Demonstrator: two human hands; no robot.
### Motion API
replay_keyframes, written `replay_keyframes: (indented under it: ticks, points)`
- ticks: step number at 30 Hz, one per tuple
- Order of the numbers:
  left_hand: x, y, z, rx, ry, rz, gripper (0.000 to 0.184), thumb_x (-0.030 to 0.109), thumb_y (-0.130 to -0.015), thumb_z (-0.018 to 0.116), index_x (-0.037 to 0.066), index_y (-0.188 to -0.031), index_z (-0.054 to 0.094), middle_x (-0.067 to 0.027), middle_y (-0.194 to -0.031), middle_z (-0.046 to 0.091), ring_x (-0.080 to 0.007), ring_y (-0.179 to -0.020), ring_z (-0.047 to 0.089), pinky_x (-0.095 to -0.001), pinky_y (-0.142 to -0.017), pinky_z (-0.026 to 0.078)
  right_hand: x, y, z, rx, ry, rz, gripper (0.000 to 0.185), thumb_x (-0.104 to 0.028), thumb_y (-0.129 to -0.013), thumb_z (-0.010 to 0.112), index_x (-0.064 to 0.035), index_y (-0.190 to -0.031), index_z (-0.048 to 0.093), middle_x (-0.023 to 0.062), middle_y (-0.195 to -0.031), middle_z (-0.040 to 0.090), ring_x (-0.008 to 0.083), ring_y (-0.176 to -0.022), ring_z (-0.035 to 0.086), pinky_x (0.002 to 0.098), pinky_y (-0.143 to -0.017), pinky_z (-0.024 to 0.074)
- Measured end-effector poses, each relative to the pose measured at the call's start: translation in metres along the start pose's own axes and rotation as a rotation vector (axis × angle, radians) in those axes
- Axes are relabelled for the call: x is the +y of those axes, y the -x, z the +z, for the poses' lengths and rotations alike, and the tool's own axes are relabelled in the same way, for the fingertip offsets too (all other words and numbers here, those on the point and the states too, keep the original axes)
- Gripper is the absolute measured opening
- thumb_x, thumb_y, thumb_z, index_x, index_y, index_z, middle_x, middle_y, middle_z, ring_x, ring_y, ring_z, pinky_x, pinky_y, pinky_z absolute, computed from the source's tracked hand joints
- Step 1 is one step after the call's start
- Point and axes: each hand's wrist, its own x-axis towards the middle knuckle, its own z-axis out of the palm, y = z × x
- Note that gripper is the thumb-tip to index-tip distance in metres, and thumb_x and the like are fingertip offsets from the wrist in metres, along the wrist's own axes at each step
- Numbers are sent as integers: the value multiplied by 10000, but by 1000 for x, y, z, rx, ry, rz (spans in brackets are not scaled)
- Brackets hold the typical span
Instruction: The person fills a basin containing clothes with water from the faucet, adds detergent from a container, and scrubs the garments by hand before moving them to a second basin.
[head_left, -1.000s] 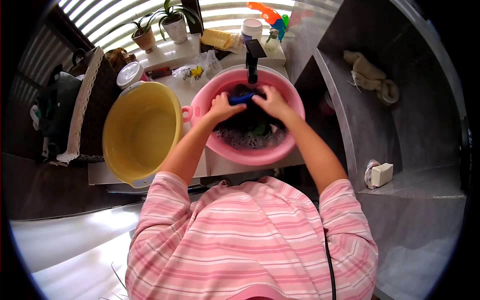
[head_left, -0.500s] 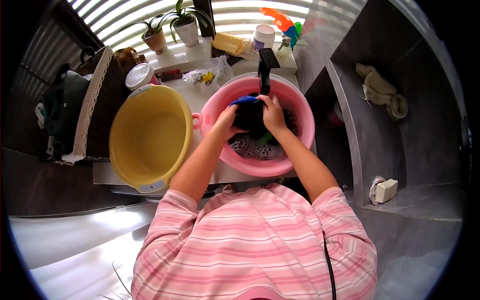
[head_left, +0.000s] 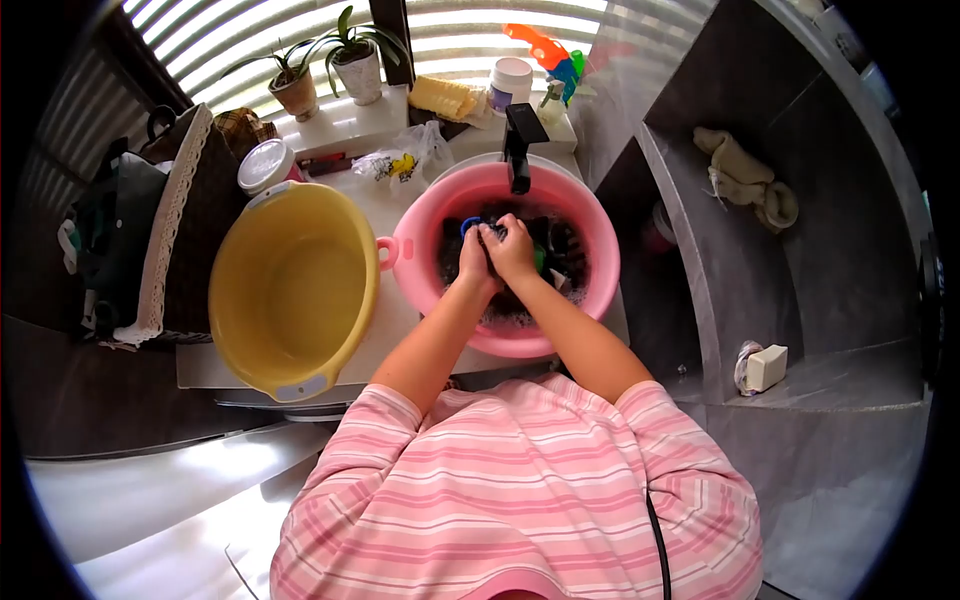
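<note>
Both hands together nr middle of pink basin (head_left: pixel 601 255). L hand (head_left: pixel 474 258): fingers curled in on wet dark cloth (head_left: pixel 491 231). R hand (head_left: pixel 513 252): fingers bent over same cloth from R side; exact thumb posns can't be told. Cloth bunched btwn the two hands, inside basin rim, w/ blue part (head_left: pixel 467 225) showing just beyond L fingers. More dark fabric (head_left: pixel 568 248) in the water around; green patch (head_left: pixel 540 260) just R of R hand; suds (head_left: pixel 515 319) at near side. Black faucet (head_left: pixel 518 150) over far rim. Yellow basin (head_left: pixel 290 290) on bench (head_left: pixel 395 312), L of pink one, its R rim just beside the pink handle (head_left: pixel 387 252). Behind on bench: plastic bag (head_left: pixel 430 145) w/ yellow print; white-lidded tub (head_left: pixel 266 165) further L. Window ledge: 2 potted plants (head_left: pixel 358 75). Far R: white soap bar (head_left: pixel 768 370) on grey shelf (head_left: pixel 850 378).
</note>
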Motion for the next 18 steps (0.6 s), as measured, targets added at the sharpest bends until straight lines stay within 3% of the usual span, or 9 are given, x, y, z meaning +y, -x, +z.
replay_keyframes:
  ticks: [1, 2, 3, 5, 6, 11, 14, 16, 18]
  points:
    - [1, 5, 5, 41, -71, 37, 470, 502, -918, 353, 132, -1124, 556, -144, -1189, 567, -316, -1078, 536, -462, -940, 411, 2, -6, 1, -28, 22, 8, 339, -325, -792, 694, -26, -885, 564, 220, -866, 601, 431, -836, 576, 480, -723, 462]
    - [3, 10, 10, 31, -55, 20, 403, 476, -919, 361, 155, -1060, 562, -99, -1057, 616, -280, -908, 596, -425, -747, 494, 2, -10, 2, -67, 27, 45, 338, -328, -796, 692, -25, -876, 567, 223, -852, 614, 431, -825, 586, 484, -713, 466]
    - [5, 5, 4, 29, -53, 15, 403, 476, -919, 361, 155, -1060, 562, -99, -1057, 616, -280, -908, 596, -425, -747, 494, 1, -13, 1, -105, 35, 83, 337, -331, -801, 690, -24, -866, 570, 225, -839, 627, 432, -814, 595, 488, -704, 469]
    - [9, -9, -16, -117, -255, -98, 359, 479, -916, 367, 179, -978, 555, -41, -875, 623, -218, -713, 601, -360, -491, 442, 9, -24, -1, -83, 62, 80, 341, -342, -811, 685, -21, -848, 576, 222, -804, 632, 419, -795, 612, 467, -673, 475]
    - [8, 10, 7, 78, -280, -77, 320, 486, -910, 412, 190, -889, 534, 15, -710, 575, -180, -545, 540, -382, -379, 356, 15, -28, -2, -58, 80, 75, 348, -353, -821, 679, -19, -829, 582, 219, -769, 637, 406, -775, 628, 447, -643, 482]
    - [20, 27, 11, 380, -848, 208, 394, 330, -803, 654, 135, -1116, 514, -84, -922, 574, -241, -663, 568, -360, -396, 393, 43, -43, -19, -92, 237, 238, 532, -501, -812, 644, -28, -1037, 551, 244, -941, 626, 424, -923, 594, 466, -799, 460]
    - [41, 12, -7, 598, -870, 411, 393, 238, -792, 632, 52, -1123, 528, -146, -863, 602, -250, -606, 573, -349, -396, 431, 37, -29, -27, -198, 249, 115, 570, -464, -801, 673, -54, -1159, 502, 216, -1032, 572, 412, -987, 551, 441, -850, 452]
    - [40, -21, -39, 610, -845, 444, 387, 239, -796, 618, 36, -1116, 539, -149, -833, 606, -247, -571, 568, -349, -398, 437, 42, -17, -29, -346, 312, -293, 593, -368, -793, 705, -94, -1249, 443, 187, -1113, 501, 401, -1038, 503, 437, -887, 445]
    - [35, -53, -66, 718, -1280, 442, 373, 253, -824, 577, 19, -1113, 556, -140, -800, 614, -264, -578, 582, -391, -451, 471, 50, -17, -30, -409, 385, -237, 584, -309, -785, 708, -99, -1258, 438, 182, -1141, 490, 398, -1057, 494, 443, -890, 449]
